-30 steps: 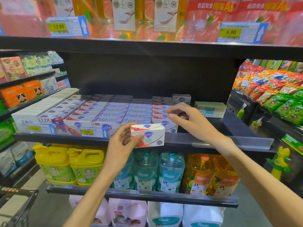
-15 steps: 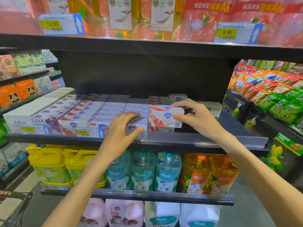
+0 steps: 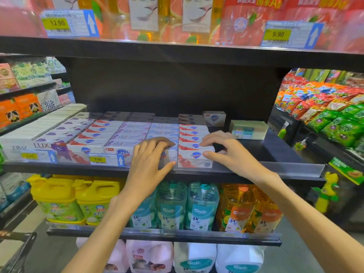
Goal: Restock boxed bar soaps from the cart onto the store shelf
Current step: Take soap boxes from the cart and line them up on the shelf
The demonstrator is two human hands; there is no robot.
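Soap boxes [image 3: 126,138] fill the middle shelf [image 3: 256,167] in tight front-to-back rows, white cartons with red, purple and blue print. Right hand [image 3: 226,152] is on the front box [image 3: 194,155] of the rightmost red-print row, at the shelf's front edge: thumb against the box's front face, fingertips laid on its top, fingers bent over it in a loose grip. Left hand [image 3: 149,160] sits on the neighbouring box [image 3: 169,152] just to the left, fingers spread and fairly straight across the top, thumb out below near the shelf lip, pressing rather than clutching. The two boxes stand side by side, touching or nearly so; exact gap cannot be told. Both forearms reach up from the bottom of the view. To the right of the red-print row the shelf surface is bare and dark, with a single soap box [image 3: 214,118] standing at the back and a pale green pack [image 3: 248,129] beside it. Long white LUX cartons [image 3: 29,140] run along the left end. Price tags [image 3: 106,159] reading 9.90 clip to the shelf front. Shelf above carries red and orange packs with tags of 12.90 and 9.90. Shelf below holds yellow jugs [image 3: 59,200], clear green bottles [image 3: 171,205] and orange bottles [image 3: 239,209]; white and pink jugs sit lower still. Corner of a cart [image 3: 17,251] shows at bottom left. Snack bags [image 3: 325,113] line a rack on the right.
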